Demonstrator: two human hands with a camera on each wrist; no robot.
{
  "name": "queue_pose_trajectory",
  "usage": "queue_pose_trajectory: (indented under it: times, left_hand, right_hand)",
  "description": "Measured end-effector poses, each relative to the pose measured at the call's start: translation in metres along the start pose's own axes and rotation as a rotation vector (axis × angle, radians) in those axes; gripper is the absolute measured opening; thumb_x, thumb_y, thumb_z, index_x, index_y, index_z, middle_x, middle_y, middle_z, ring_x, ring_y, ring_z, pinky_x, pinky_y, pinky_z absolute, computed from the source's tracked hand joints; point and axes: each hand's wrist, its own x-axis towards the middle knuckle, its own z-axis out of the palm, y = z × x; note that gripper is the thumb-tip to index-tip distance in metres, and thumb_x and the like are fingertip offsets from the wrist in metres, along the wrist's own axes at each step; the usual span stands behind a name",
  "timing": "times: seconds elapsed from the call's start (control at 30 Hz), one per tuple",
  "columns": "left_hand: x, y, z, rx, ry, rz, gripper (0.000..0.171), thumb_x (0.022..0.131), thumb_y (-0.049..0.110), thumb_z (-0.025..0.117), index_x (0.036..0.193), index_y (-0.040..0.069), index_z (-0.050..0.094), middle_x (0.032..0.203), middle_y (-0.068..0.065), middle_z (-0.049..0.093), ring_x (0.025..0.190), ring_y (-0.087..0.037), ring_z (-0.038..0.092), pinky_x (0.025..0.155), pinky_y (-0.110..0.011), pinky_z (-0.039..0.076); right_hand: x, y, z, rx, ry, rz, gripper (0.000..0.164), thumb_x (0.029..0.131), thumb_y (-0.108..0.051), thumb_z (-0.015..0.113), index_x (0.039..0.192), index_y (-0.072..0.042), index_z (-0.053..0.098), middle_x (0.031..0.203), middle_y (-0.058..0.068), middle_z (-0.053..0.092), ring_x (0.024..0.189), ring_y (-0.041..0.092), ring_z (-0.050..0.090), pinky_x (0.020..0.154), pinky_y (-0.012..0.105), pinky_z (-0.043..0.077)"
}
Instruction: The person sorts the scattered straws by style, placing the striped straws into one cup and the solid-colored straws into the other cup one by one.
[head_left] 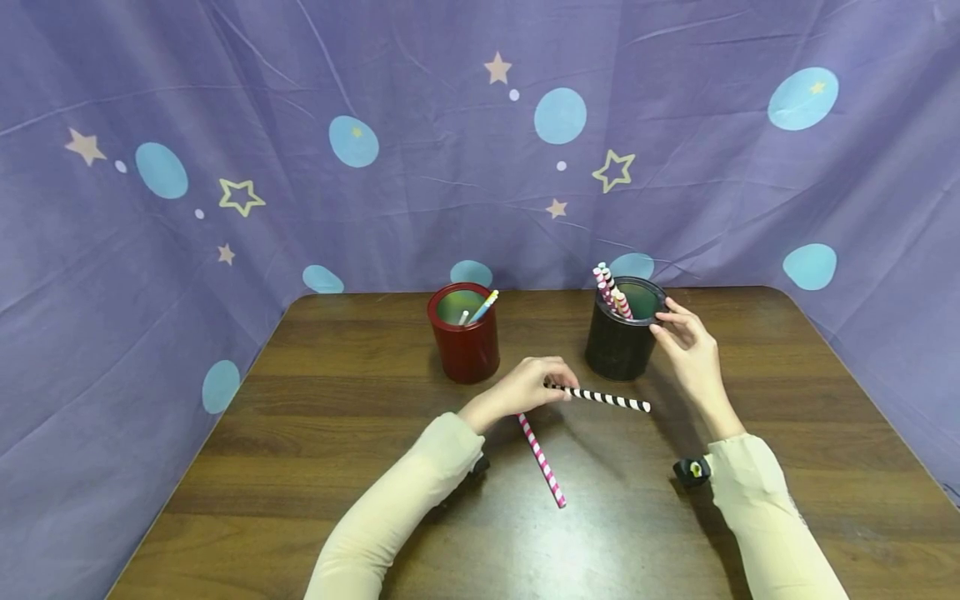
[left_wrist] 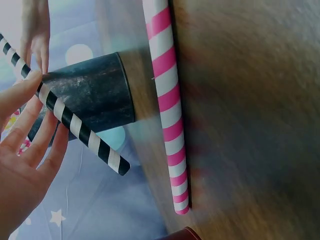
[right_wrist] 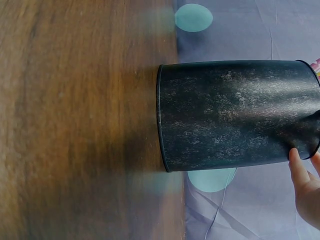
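Observation:
My left hand [head_left: 528, 385] pinches a black-and-white striped stick [head_left: 611, 400] between thumb and fingers, above the table. In the left wrist view the stick [left_wrist: 75, 122] slants across in front of the black can [left_wrist: 95, 95]. My right hand [head_left: 690, 350] touches the right side of that can [head_left: 621, 346] at its rim, fingers fairly straight; a thumb or fingertip rests against the wall in the right wrist view. Several striped sticks [head_left: 606, 287] lean inside the upright black can. A pink-and-white striped stick [head_left: 542, 462] lies on the table below my left hand, its far end hidden in the head view.
A red can [head_left: 468, 350] stands upright left of the black one, with a blue-and-white stick [head_left: 483, 307] and another pale stick inside. Both cans are near the back edge of the brown wooden table [head_left: 322, 417]. Behind hangs a purple patterned curtain [head_left: 450, 167].

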Motion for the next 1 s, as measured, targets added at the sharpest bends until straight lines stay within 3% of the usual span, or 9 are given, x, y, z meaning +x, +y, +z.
queue_pose_trajectory:
  times: [0.53, 0.83, 1.0]
  left_hand:
    - [0.002, 0.004, -0.002, -0.129, 0.19, -0.025, 0.015, 0.073, -0.002, 0.068, 0.087, -0.001, 0.063, 0.079, -0.009, 0.064, 0.072, -0.013, 0.06, 0.064, -0.02, 0.05]
    - [0.005, 0.01, -0.003, -0.167, 0.287, -0.089, 0.016, 0.075, 0.002, 0.067, 0.089, 0.001, 0.06, 0.079, -0.009, 0.064, 0.072, -0.011, 0.06, 0.065, -0.022, 0.05]
    - [0.009, 0.015, -0.005, -0.214, 0.371, -0.098, 0.019, 0.073, -0.002, 0.067, 0.089, -0.002, 0.057, 0.08, -0.012, 0.063, 0.073, -0.017, 0.061, 0.067, -0.025, 0.05]
  right_hand:
    - [0.001, 0.002, -0.001, 0.011, 0.005, -0.006, 0.023, 0.081, 0.009, 0.056, 0.101, 0.019, 0.052, 0.126, 0.025, 0.044, 0.115, 0.031, 0.045, 0.092, 0.023, 0.04]
    - [0.0, 0.001, 0.0, 0.006, 0.004, 0.0, 0.023, 0.081, 0.009, 0.056, 0.102, 0.018, 0.052, 0.126, 0.024, 0.044, 0.116, 0.033, 0.044, 0.093, 0.026, 0.04]
    - [0.0, 0.001, 0.0, -0.002, 0.001, 0.0, 0.024, 0.081, 0.008, 0.056, 0.102, 0.018, 0.052, 0.127, 0.024, 0.044, 0.116, 0.03, 0.045, 0.093, 0.028, 0.04]
